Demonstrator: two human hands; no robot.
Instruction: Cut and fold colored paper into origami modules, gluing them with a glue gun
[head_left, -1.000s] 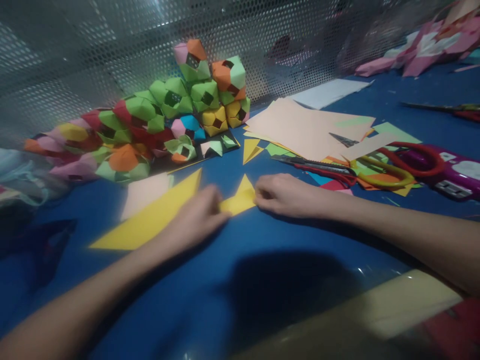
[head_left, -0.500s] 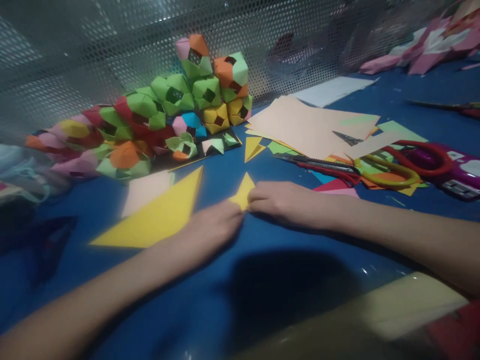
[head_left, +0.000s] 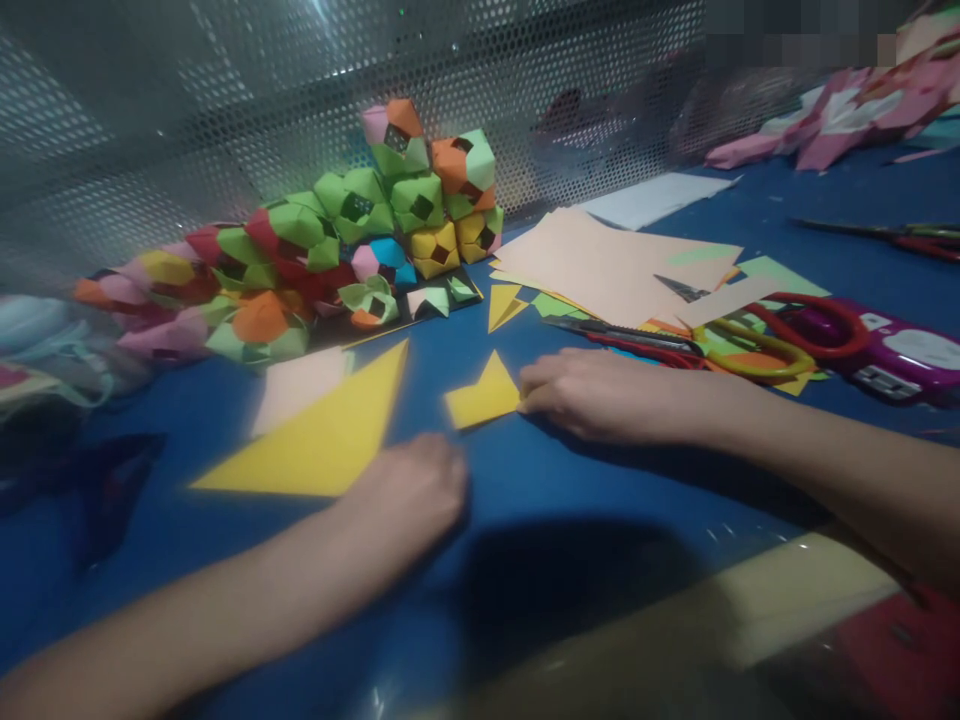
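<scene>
A small folded piece of yellow paper (head_left: 484, 396), with one point standing up at its top, lies on the blue table (head_left: 495, 480). My right hand (head_left: 577, 395) pinches its right corner with closed fingers. Apart from it, lower and to the left, is my left hand (head_left: 420, 490), its fingers curled in and mostly hidden; whether they hold anything I cannot tell. Beside my left wrist rests a large yellow paper triangle (head_left: 322, 440), partly over a pale pink sheet (head_left: 292, 385). Just beyond the folded piece lies a smaller yellow folded triangle (head_left: 504, 306).
Folded paper cubes (head_left: 356, 205) in several colours are stacked at the back left against a perforated metal panel (head_left: 577, 70). Pale paper sheets (head_left: 592, 260) lie at the back. Scissors with yellow and red handles (head_left: 757, 350) and a purple device (head_left: 900, 350) are at the right.
My left hand has let go of the small folded yellow paper and drawn back down and left. The right hand keeps its corner and has shifted slightly right, uncovering more of the piece.
</scene>
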